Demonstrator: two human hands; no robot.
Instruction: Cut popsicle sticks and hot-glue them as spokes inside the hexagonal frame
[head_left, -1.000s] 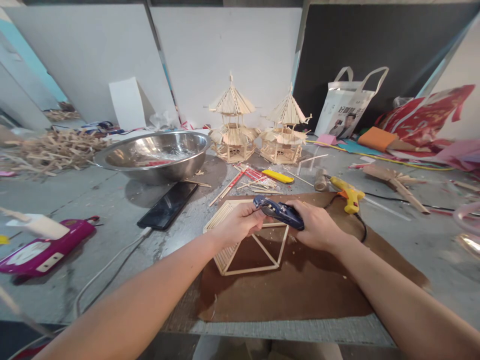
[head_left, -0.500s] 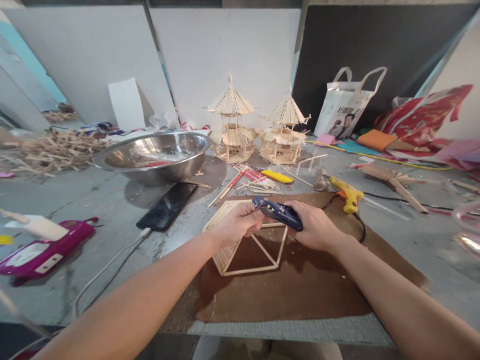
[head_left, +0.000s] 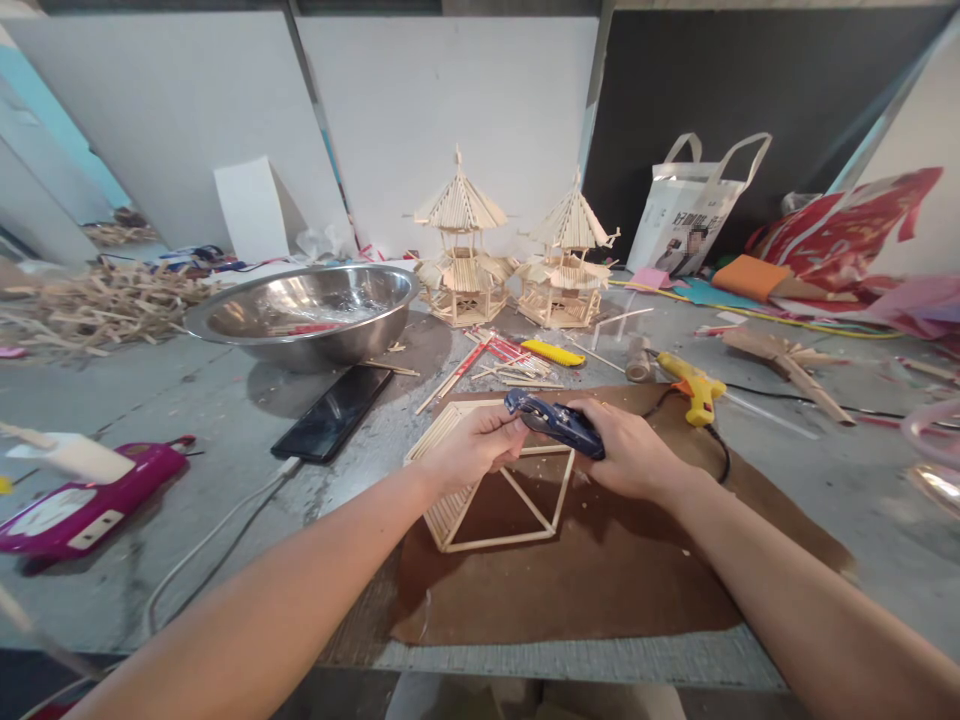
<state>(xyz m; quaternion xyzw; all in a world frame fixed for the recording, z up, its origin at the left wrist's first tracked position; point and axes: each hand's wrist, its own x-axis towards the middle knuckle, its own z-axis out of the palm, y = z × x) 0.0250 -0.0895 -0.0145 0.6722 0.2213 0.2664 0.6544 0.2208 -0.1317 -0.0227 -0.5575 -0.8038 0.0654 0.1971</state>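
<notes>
My right hand (head_left: 624,447) is wrapped round a dark blue hand cutter (head_left: 562,424), held tilted above the work mat. Close against the cutter's left end, my left hand (head_left: 480,440) is closed in a pinch. What lies between those fingertips is hidden; it may be a small stick. Beneath both hands a many-sided frame of thin wooden sticks (head_left: 499,543) lies on the brown mat (head_left: 585,600). Its left side is filled with rows of sticks, and part of it is covered by my left hand.
Two stick pagodas (head_left: 463,245) stand at the back. A steel bowl (head_left: 300,340), a phone (head_left: 334,412) and a purple device (head_left: 97,495) are at left. Loose sticks and a yellow utility knife (head_left: 553,352) lie ahead. A yellow glue gun (head_left: 694,388) with its cord rests at right.
</notes>
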